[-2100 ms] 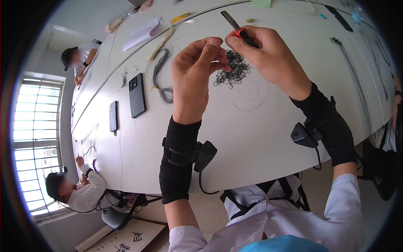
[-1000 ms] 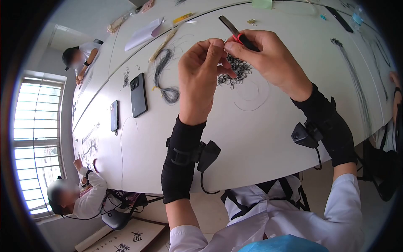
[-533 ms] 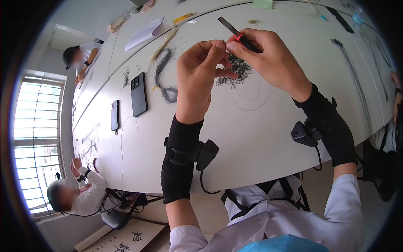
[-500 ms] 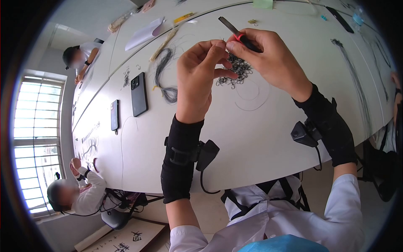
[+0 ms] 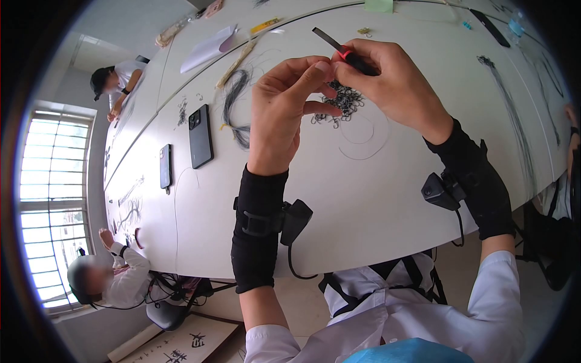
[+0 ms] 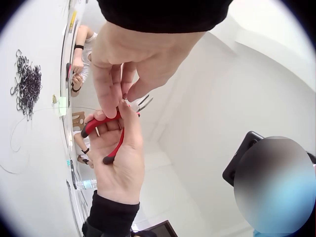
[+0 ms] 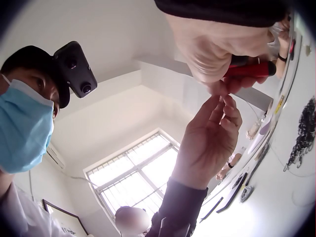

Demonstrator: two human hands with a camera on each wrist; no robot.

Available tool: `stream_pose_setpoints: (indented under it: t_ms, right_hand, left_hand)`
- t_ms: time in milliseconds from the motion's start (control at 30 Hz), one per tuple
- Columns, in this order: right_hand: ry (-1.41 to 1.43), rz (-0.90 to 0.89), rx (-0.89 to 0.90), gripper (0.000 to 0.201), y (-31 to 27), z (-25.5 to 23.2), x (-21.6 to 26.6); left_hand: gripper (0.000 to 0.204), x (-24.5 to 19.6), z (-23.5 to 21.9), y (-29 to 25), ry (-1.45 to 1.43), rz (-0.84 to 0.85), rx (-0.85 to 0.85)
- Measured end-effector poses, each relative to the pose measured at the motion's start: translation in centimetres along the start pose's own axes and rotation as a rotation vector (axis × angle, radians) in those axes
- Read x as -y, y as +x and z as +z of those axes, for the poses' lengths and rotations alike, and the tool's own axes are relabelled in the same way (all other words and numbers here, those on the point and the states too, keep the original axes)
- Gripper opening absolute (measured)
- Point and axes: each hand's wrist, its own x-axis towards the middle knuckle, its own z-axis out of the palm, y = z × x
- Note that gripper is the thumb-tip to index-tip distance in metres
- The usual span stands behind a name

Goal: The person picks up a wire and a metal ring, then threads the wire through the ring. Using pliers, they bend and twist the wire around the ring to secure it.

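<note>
My right hand (image 5: 396, 81) holds pliers (image 5: 358, 62) with red and black handles, their metal tip pointing up and left. In the left wrist view the pliers' handles (image 6: 91, 128) lie spread across the right palm, and the slim jaws stand parted. My left hand (image 5: 277, 103) pinches a thin dark wire between thumb and index finger, mostly hidden by the fingertips. Both hands' fingertips meet above the table. Below them lies a pile of small dark wire hooks (image 5: 345, 104), partly covered by the left fingers in the head view.
A bundle of grey wire (image 5: 233, 109) and a large phone (image 5: 201, 136) lie left of the hands, with a smaller phone (image 5: 166, 166) beyond. A loose curved wire (image 5: 363, 158) lies on the white table (image 5: 363, 212). Long strands (image 5: 505, 103) lie at right. Two people sit at left.
The fingertips of both hands have come together, and the short dark wire tip seen between them half a second ago is now hidden. The pliers have shifted slightly in the right hand.
</note>
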Motion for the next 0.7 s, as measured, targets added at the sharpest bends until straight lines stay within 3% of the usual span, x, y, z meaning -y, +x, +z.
stream_pose_setpoints:
  t_ms: [700]
  right_hand:
    - [0.025,-0.077,-0.023,0.025,0.18,0.18,-0.83]
  left_hand:
    - [0.021,0.53,-0.32,0.09,-0.079,-0.026,-0.021]
